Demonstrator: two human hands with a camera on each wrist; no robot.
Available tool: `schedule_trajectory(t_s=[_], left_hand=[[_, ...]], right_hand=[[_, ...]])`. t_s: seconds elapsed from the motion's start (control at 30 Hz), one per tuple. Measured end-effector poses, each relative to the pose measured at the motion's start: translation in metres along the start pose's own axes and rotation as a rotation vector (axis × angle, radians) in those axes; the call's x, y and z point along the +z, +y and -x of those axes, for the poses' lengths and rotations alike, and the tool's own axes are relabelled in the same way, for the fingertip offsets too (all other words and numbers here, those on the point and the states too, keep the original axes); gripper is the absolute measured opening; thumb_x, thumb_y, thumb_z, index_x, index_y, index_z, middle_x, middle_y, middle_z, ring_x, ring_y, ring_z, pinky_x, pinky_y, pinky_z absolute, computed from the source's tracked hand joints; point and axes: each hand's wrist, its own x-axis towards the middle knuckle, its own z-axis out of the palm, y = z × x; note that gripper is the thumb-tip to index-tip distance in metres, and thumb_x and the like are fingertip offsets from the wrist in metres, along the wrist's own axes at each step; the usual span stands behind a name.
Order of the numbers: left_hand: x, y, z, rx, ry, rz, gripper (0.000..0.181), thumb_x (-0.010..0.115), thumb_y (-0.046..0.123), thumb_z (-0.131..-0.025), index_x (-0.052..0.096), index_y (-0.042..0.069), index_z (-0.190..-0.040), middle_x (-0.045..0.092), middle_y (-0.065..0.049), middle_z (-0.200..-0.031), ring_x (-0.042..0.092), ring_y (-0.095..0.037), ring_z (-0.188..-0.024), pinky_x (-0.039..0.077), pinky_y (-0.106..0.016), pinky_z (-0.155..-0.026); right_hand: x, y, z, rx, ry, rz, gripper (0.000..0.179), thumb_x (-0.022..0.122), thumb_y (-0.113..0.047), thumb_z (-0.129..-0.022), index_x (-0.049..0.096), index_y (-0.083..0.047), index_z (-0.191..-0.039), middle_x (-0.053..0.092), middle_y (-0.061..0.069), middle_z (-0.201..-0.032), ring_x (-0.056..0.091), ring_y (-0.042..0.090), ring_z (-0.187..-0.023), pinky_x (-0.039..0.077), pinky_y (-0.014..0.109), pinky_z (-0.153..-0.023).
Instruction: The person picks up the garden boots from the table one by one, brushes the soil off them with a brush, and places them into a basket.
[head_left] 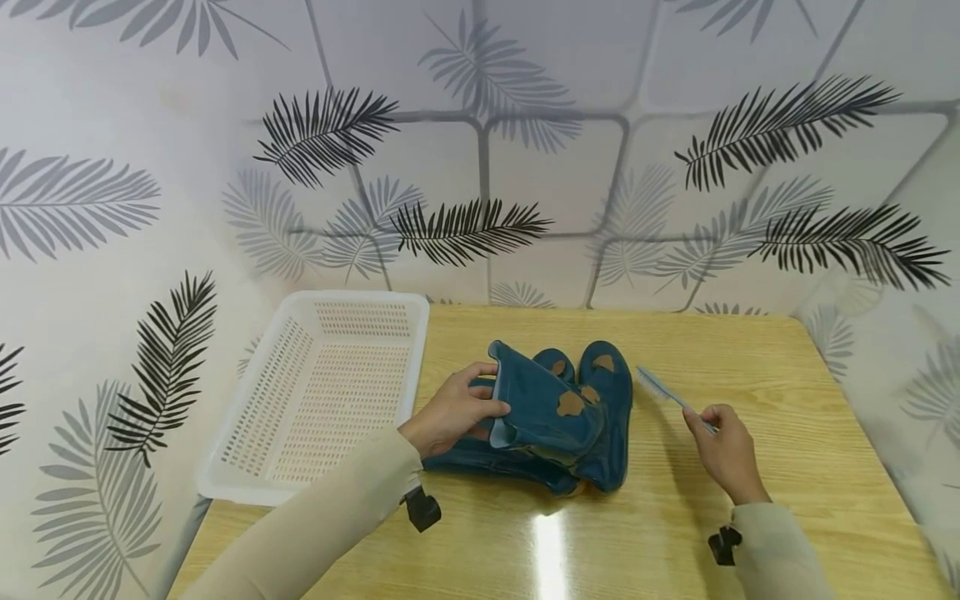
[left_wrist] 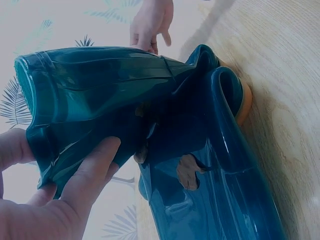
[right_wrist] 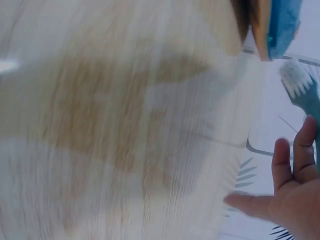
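Observation:
My left hand [head_left: 456,408] grips the shaft of a teal rubber boot [head_left: 532,396] near its opening, holding the shaft raised and tilted. In the left wrist view the thumb and fingers sit on either side of the boot's rim. A second teal boot [head_left: 495,468] lies on its side under and beside it. Brown patches [left_wrist: 189,172] mark the boots. To the right of the boots, my right hand [head_left: 727,454] pinches the handle of a blue-grey brush [head_left: 670,395]. Its white bristles [right_wrist: 295,77] stand close to a boot toe in the right wrist view.
A white perforated plastic basket [head_left: 415,358] stands on the left side of the wood-grain table [head_left: 750,350]. Behind the table rises a pale wall [head_left: 555,183] with a leaf pattern.

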Motion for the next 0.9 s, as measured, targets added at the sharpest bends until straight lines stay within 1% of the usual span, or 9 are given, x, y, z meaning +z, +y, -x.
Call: schedule_trajectory(t_s=[0.1, 0.17, 0.23, 0.33, 0.43, 0.5, 0.6, 0.73, 0.9], left_hand=[[0.000, -0.001, 0.000, 0.005, 0.000, 0.002, 0.064, 0.064, 0.002, -0.095, 0.037, 0.010, -0.152, 0.060, -0.021, -0.131, 0.064, -0.020, -0.091, 0.055, -0.035, -0.064], [0.000, -0.001, 0.000, 0.006, 0.001, 0.002, 0.064, 0.064, 0.002, -0.095, 0.037, 0.010, -0.152, 0.060, -0.021, -0.131, 0.064, -0.020, -0.091, 0.055, -0.035, -0.064], [0.000, -0.002, -0.001, 0.006, 0.002, 0.006, 0.064, 0.064, 0.002, -0.095, 0.037, 0.010, -0.152, 0.060, -0.021, -0.131, 0.064, -0.020, -0.092, 0.055, -0.035, -0.064], [0.000, -0.002, -0.001, 0.005, 0.003, 0.012, 0.064, 0.064, 0.001, -0.095, 0.037, 0.010, -0.152, 0.060, -0.021, -0.130, 0.064, -0.021, -0.092, 0.056, -0.035, -0.065], [0.000, -0.002, 0.000, 0.005, 0.002, 0.017, 0.064, 0.063, 0.001, -0.095, 0.036, 0.010, -0.152, 0.060, -0.021, -0.130, 0.064, -0.021, -0.092, 0.056, -0.036, -0.066], [0.000, -0.002, 0.000, 0.007, 0.000, 0.019, 0.064, 0.063, 0.001, -0.095, 0.036, 0.010, -0.152, 0.060, -0.021, -0.130, 0.064, -0.021, -0.092, 0.056, -0.036, -0.066], [0.000, -0.002, 0.000, 0.010, -0.002, 0.019, 0.063, 0.063, 0.001, -0.095, 0.036, 0.010, -0.152, 0.060, -0.020, -0.130, 0.064, -0.021, -0.092, 0.056, -0.035, -0.066], [-0.001, -0.003, 0.000, 0.009, -0.006, 0.030, 0.063, 0.063, 0.002, -0.096, 0.036, 0.010, -0.152, 0.059, -0.021, -0.130, 0.063, -0.021, -0.090, 0.056, -0.035, -0.066], [-0.002, -0.005, 0.001, 0.012, -0.025, 0.028, 0.066, 0.064, 0.003, -0.096, 0.033, 0.009, -0.154, 0.057, -0.022, -0.134, 0.064, -0.022, -0.095, 0.057, -0.037, -0.069]], right_hand=[[-0.001, -0.001, -0.001, 0.028, 0.009, -0.097, 0.042, 0.046, -0.037, -0.106, 0.047, 0.004, -0.112, 0.056, 0.023, -0.113, 0.054, 0.026, -0.091, 0.045, 0.033, -0.070], [-0.002, -0.002, -0.001, 0.023, 0.004, -0.220, 0.036, 0.047, -0.031, -0.107, 0.046, 0.004, -0.114, 0.058, 0.009, -0.108, 0.054, 0.010, -0.087, 0.048, 0.024, -0.071], [-0.003, -0.002, -0.002, -0.004, -0.018, -0.379, 0.030, 0.050, -0.024, -0.106, 0.043, 0.003, -0.115, 0.060, 0.001, -0.107, 0.058, -0.001, -0.090, 0.052, 0.017, -0.077], [-0.004, -0.001, -0.003, -0.058, -0.085, -0.663, 0.027, 0.052, -0.016, -0.105, 0.038, 0.000, -0.123, 0.065, -0.007, -0.107, 0.065, -0.001, -0.098, 0.054, 0.021, -0.087], [-0.005, 0.000, -0.003, -0.089, -0.150, -0.877, 0.039, 0.053, -0.012, -0.104, 0.032, -0.004, -0.136, 0.067, -0.008, -0.111, 0.068, 0.007, -0.103, 0.054, 0.027, -0.089], [-0.006, -0.002, -0.003, -0.100, -0.178, -0.940, 0.045, 0.051, -0.010, -0.105, 0.030, -0.002, -0.143, 0.068, -0.007, -0.115, 0.068, 0.010, -0.106, 0.054, 0.030, -0.089], [-0.006, -0.006, -0.002, -0.089, -0.194, -0.979, 0.045, 0.050, -0.013, -0.105, 0.033, 0.002, -0.144, 0.069, -0.005, -0.116, 0.068, 0.011, -0.107, 0.054, 0.031, -0.090], [-0.008, -0.013, -0.001, -0.060, -0.185, -1.024, 0.036, 0.052, -0.016, -0.105, 0.043, 0.001, -0.135, 0.072, -0.002, -0.111, 0.070, 0.012, -0.103, 0.055, 0.032, -0.089], [-0.010, -0.020, -0.001, -0.035, -0.182, -1.120, 0.022, 0.057, -0.011, -0.102, 0.058, -0.003, -0.123, 0.074, 0.004, -0.107, 0.071, 0.016, -0.100, 0.055, 0.032, -0.088]])
